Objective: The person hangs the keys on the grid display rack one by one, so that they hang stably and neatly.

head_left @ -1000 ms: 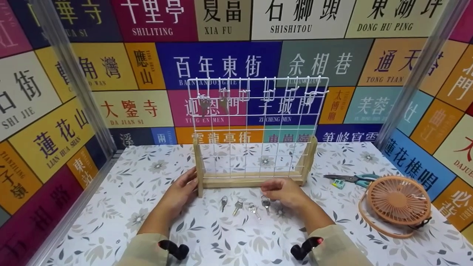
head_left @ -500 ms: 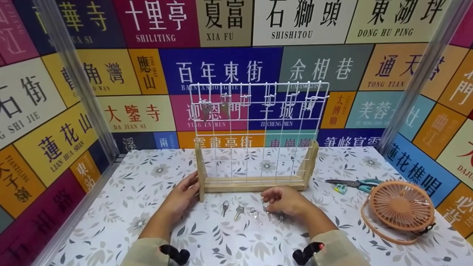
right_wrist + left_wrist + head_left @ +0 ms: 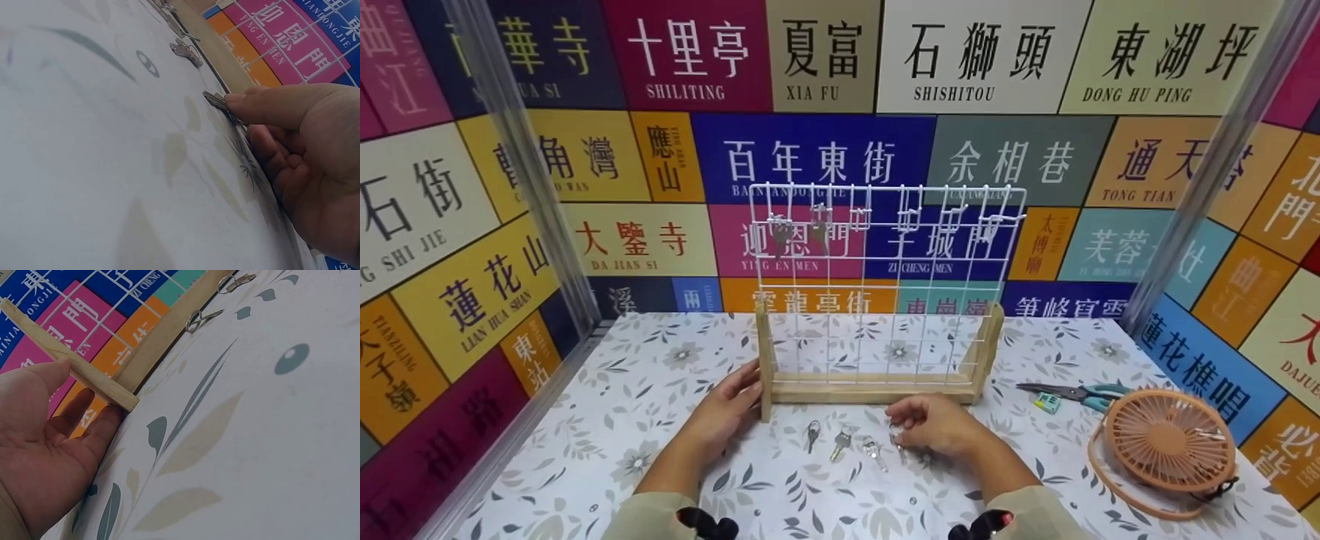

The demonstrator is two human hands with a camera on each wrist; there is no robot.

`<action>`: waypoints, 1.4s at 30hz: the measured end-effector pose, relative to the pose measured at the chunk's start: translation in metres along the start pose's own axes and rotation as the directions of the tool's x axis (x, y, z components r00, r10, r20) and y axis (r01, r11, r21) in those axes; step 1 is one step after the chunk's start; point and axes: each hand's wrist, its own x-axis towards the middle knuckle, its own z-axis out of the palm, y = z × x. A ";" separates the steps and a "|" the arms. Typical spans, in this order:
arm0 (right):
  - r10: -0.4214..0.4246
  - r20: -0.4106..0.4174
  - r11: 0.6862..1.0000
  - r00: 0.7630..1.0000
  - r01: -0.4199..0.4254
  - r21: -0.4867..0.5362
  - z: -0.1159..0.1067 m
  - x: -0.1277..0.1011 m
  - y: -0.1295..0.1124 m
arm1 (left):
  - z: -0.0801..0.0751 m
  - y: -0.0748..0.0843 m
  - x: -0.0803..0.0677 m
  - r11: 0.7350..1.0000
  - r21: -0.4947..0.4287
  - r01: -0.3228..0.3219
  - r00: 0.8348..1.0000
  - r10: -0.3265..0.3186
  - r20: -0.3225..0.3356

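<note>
A white wire grid rack [image 3: 885, 300] stands on a wooden base [image 3: 877, 390] in the middle of the table. Two keys [image 3: 776, 229] hang near its top left. Three loose keys [image 3: 840, 442] lie in a row in front of the base. My right hand [image 3: 911, 431] pinches a fourth key [image 3: 216, 101] at the row's right end, thumb on top, the key still low on the table. My left hand [image 3: 731, 401] rests with straight fingers against the rack's left wooden foot [image 3: 84, 374], thumb along its far side.
Teal-handled pliers [image 3: 1072, 390] and a small green object [image 3: 1046, 403] lie right of the rack. A pink round fan [image 3: 1170, 442] sits at the near right. Metal posts [image 3: 521, 172] and colourful sign walls close in the table on three sides.
My right hand has dropped from just above the rightmost key onto it and now pinches it. The left hand has stayed at the rack's foot. The head view has tilted slightly.
</note>
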 end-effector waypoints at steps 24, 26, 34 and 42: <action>0.063 -0.234 0.992 0.970 -0.035 0.122 0.004 0.004 -0.007 | -0.004 -0.004 -0.001 1.000 -0.008 0.022 1.000 -0.022 0.007; 0.032 -0.262 0.988 0.965 0.008 0.152 0.002 0.003 -0.018 | -0.003 -0.003 0.000 1.000 -0.018 0.018 1.000 -0.018 0.009; -0.004 -0.400 0.912 0.917 0.167 0.374 -0.006 -0.007 -0.082 | 0.000 0.001 0.000 1.000 0.011 0.009 1.000 -0.010 0.008; -0.101 -0.444 0.869 0.890 0.296 0.395 -0.021 -0.006 -0.133 | 0.000 0.002 0.001 0.999 0.015 0.031 1.000 -0.031 0.000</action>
